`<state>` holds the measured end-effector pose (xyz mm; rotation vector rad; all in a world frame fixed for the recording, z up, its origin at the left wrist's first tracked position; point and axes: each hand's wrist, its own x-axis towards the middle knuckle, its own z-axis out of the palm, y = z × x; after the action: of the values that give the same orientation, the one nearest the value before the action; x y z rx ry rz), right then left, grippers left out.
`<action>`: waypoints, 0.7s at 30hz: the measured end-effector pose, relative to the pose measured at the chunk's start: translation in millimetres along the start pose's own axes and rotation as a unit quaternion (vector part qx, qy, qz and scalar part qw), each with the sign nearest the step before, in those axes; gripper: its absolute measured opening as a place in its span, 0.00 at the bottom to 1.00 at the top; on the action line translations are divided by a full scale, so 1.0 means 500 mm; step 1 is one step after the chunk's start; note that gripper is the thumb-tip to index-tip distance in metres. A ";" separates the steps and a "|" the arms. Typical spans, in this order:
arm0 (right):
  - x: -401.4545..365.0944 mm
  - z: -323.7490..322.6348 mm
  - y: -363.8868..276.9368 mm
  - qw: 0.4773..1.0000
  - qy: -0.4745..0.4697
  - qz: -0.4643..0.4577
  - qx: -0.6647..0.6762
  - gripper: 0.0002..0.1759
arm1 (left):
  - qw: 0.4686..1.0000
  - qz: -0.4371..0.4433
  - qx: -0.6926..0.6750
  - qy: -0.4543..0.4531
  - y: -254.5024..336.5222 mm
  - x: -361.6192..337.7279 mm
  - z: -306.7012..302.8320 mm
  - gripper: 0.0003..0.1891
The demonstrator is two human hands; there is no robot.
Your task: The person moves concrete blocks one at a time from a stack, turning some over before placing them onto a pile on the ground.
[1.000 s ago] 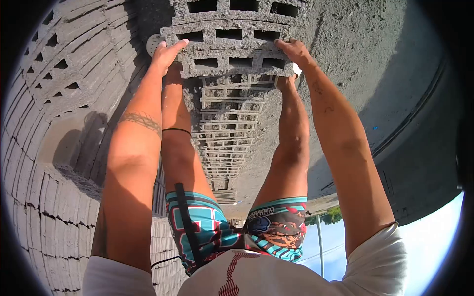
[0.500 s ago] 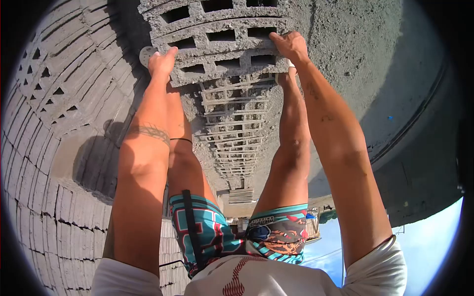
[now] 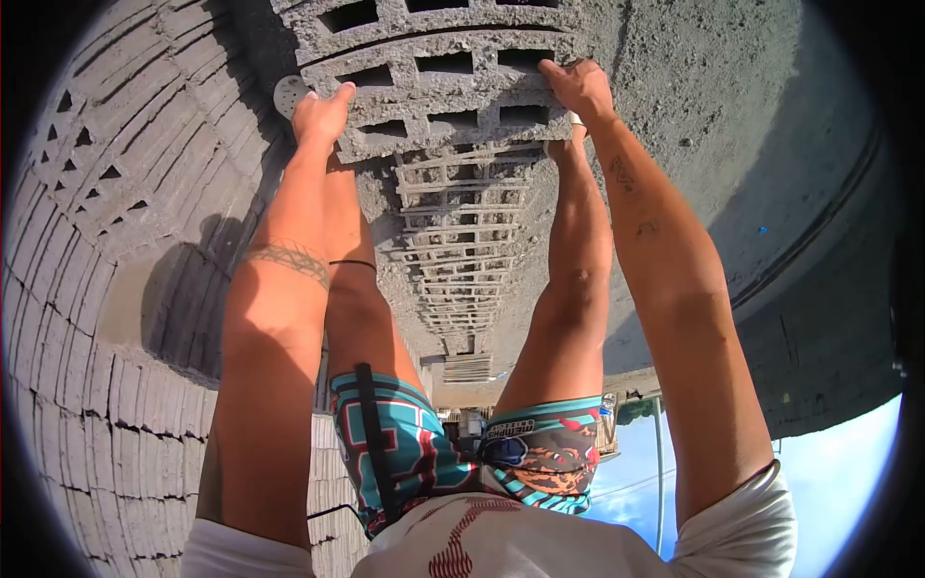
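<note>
Both my hands are at the ends of a grey hollow concrete block (image 3: 491, 85), one at each side, near the top of the view. My left hand (image 3: 323, 118) is closed on its left end, thumb on top and the other fingers mostly hidden. At the right end my right hand (image 3: 583, 91) grips it, thumb by the last cavity. Another hollow block (image 3: 405, 37) lies against it on the far side. Toward my legs, a long row of blocks (image 3: 458, 217) runs back between my feet.
Closely stacked concrete blocks (image 3: 58, 318) fill the left side. Rough grey gravel (image 3: 674, 96) covers the ground at right, with a dark line (image 3: 819, 231) beyond it. My shod left foot (image 3: 289, 96) stands beside the row.
The hands and the block have shifted slightly right and up in the view. The grip of both hands looks the same.
</note>
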<state>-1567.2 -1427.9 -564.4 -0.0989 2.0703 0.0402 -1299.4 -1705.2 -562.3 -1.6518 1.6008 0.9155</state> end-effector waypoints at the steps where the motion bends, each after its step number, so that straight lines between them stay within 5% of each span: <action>1: 0.004 -0.003 0.000 1.000 -0.015 -0.016 -0.006 0.40 | 1.000 -0.001 -0.001 0.001 0.004 -0.001 -0.001 0.55; 4: 0.032 0.014 0.044 0.997 -0.042 -0.053 -0.025 0.40 | 1.000 0.010 -0.004 0.000 -0.024 0.024 0.010 0.59; 6: 0.014 0.030 0.051 0.977 0.018 -0.211 0.006 0.37 | 0.999 0.042 0.002 0.004 -0.013 0.003 0.001 0.63; 7: -0.035 0.009 0.026 0.994 0.090 -0.059 -0.009 0.32 | 0.997 0.031 0.027 0.061 -0.003 -0.025 -0.004 0.53; 8: -0.089 -0.017 0.012 0.995 0.085 -0.057 -0.011 0.32 | 0.998 0.026 0.029 0.058 0.005 -0.065 -0.016 0.53; 10: -0.155 -0.040 -0.011 0.876 0.324 -0.303 -0.190 0.31 | 0.915 0.286 0.162 0.236 0.011 -0.117 -0.038 0.39; 12: -0.172 -0.024 -0.022 0.901 0.237 -0.296 -0.210 0.31 | 0.867 0.422 0.188 0.186 0.016 -0.145 -0.034 0.31; 13: -0.174 -0.008 -0.019 0.863 0.215 -0.349 -0.294 0.32 | 0.858 0.454 0.204 0.124 0.011 -0.144 -0.025 0.32; 15: -0.167 0.025 -0.020 0.759 0.217 -0.421 -0.447 0.30 | 0.822 0.490 0.276 0.091 0.002 -0.146 -0.009 0.35; 18: -0.150 0.036 -0.076 0.741 0.094 -0.363 -0.557 0.29 | 0.788 0.504 0.346 0.072 0.011 -0.116 0.005 0.37; 19: -0.136 0.030 -0.095 0.749 0.073 -0.383 -0.536 0.20 | 0.775 0.506 0.375 0.044 0.021 -0.107 0.008 0.38; 21: -0.102 0.053 -0.095 0.755 0.080 -0.389 -0.522 0.17 | 0.770 0.510 0.382 0.034 0.034 -0.080 0.014 0.33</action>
<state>-1515.4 -1470.7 -531.9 -1.6774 1.7648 0.6897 -1317.0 -1678.3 -532.3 -0.1622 2.4951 0.4815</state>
